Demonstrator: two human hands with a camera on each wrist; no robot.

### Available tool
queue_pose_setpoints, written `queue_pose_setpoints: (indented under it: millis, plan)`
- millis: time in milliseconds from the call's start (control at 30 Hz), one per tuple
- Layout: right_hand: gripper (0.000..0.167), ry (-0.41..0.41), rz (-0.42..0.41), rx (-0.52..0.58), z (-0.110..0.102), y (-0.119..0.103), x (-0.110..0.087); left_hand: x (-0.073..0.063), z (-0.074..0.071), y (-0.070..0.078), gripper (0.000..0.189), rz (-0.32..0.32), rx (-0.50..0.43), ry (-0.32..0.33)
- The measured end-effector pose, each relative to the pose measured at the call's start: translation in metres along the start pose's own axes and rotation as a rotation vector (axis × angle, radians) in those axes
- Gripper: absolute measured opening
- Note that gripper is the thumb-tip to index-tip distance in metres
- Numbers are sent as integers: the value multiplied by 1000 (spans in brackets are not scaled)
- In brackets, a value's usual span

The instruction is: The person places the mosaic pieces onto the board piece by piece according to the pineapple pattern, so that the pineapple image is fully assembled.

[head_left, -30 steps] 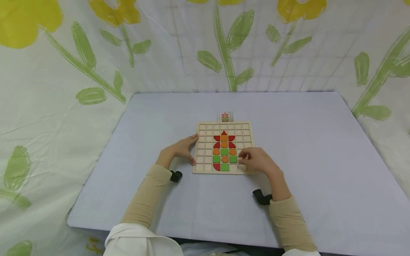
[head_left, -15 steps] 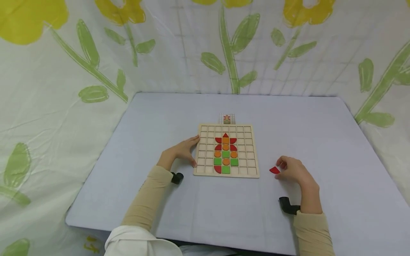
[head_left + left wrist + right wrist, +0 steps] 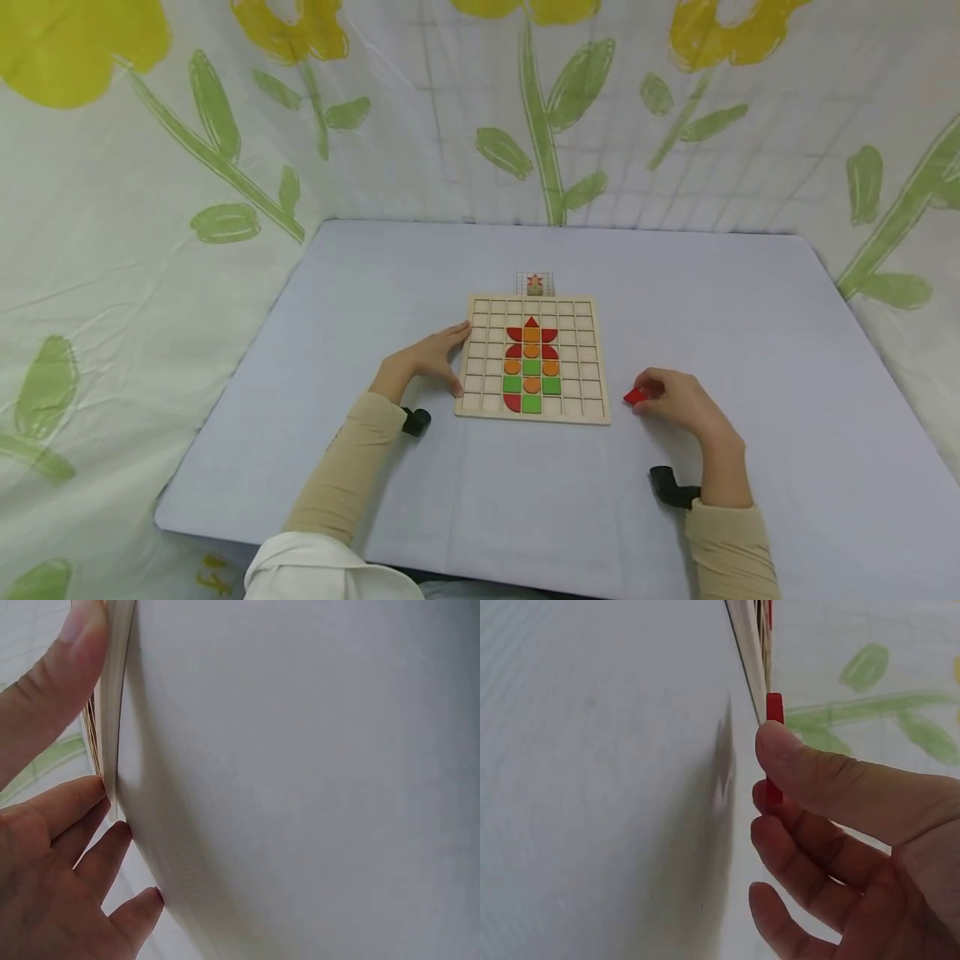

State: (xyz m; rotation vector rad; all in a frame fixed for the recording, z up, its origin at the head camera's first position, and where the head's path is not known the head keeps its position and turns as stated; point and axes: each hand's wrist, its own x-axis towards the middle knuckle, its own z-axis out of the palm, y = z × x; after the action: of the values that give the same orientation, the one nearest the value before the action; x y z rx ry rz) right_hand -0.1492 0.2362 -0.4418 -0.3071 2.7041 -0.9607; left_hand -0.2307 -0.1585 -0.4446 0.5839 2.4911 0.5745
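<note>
A square wooden grid board (image 3: 588, 389) lies mid-table, with red, orange and green pieces set in its middle columns. My left hand (image 3: 430, 357) rests at the board's left edge, thumb and fingertips against its side; the left wrist view shows the fingers (image 3: 75, 802) relaxed along that edge. Right of the board, my right hand (image 3: 678, 402) pinches a red quarter-circle piece (image 3: 635, 397) between thumb and fingers. Seen edge-on in the right wrist view, the red piece (image 3: 775, 709) is held a little off the tabletop, its shadow beside it.
Behind the board's top edge stands a small pattern card (image 3: 535, 284) with a gridded figure. A pale cloth covers the table (image 3: 375, 283). Curtains printed with yellow flowers and green leaves (image 3: 585, 87) hang beyond the table's far edge.
My right hand has gone from over the board to its right side and now holds a red piece, which has turned and shifted slightly toward the board. My left hand stays at the board's edge.
</note>
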Motion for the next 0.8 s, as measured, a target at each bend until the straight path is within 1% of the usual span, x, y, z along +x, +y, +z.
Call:
queue_pose_setpoints:
  millis: [67,200,367,633,800]
  plan:
    - [19,1,-28,7,2,-6,4,0,0,0,113,1,4,3]
    - [20,-23,-54,35,7,-20,13,0,0,0,113,2,12,5]
    - [19,-51,-112,41,14,-33,23,1,1,-2,113,0,16,1]
    - [23,-133,-165,95,27,-44,38,3,0,-3,114,0,6,-5]
    - [21,-179,-200,121,36,-48,44,1,0,-2,114,3,9,-2]
